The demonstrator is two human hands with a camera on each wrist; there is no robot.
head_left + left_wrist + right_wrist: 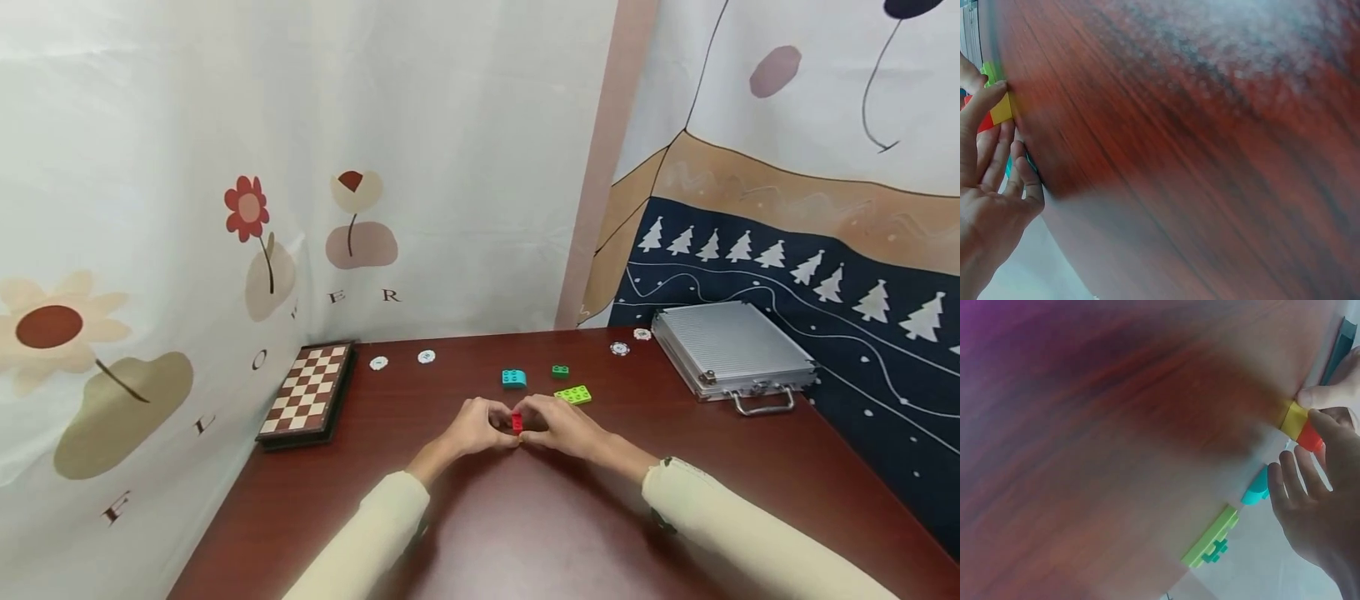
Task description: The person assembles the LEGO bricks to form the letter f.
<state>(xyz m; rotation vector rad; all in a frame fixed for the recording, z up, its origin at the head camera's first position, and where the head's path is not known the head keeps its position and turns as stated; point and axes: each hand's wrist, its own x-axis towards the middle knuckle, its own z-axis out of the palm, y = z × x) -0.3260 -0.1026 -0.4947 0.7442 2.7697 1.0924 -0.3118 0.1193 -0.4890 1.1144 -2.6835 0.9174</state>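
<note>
Hands meet at the middle of the dark red-brown wooden table (525, 533). Your left hand (471, 427) and right hand (561, 425) both pinch the small red-and-yellow plastic brick stack (517, 422), held between their fingertips just above the tabletop. In the right wrist view your fingers (1325, 395) close on the yellow end and the red end. Judged from its look, the stack is light, rigid and smooth; grip its flat sides, not the studs. Just beyond your fingers lie a flat lime-green studded plate (573, 394), a curved teal brick (513, 378) and a small dark-green brick (560, 371). Well to their right sits a ribbed aluminium case (731, 343); well to their left, a folded chessboard (307, 392).
</note>
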